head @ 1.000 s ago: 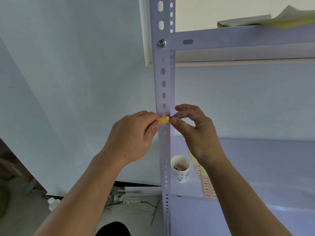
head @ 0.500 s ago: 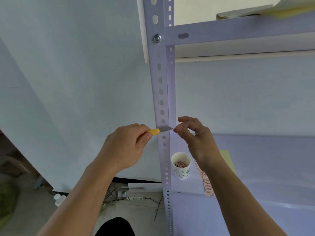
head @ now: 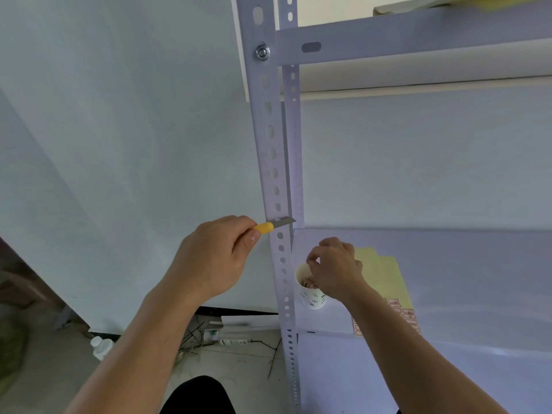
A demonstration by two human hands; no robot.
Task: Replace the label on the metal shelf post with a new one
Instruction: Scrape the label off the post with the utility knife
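Left hand: my left hand [head: 215, 258] is clenched round the yellow-handled knife [head: 270, 228], thumb pressed along the handle, forearm rising from 7 o'clock.
Blade: its short grey metal blade lies across the pale perforated metal shelf post [head: 270, 144], pointing to 3 o'clock. I judge it is parked at the scraping spot.
Right hand: my right hand [head: 334, 264] hangs knuckles-up over the white paper cup [head: 310, 297], fingertips bunched above its mouth. I cannot tell whether they pinch a scrap.
Cup: it stands on the pale lilac shelf board [head: 448, 294] at 5 o'clock of the blade, with pinkish scraps inside. I take it for a bin for peelings.
Old label: none shows on the post.
New labels: red-printed ones sit on the yellow backing sheet [head: 385, 276] at 3 o'clock of the cup, partly under my right wrist and near for picking.
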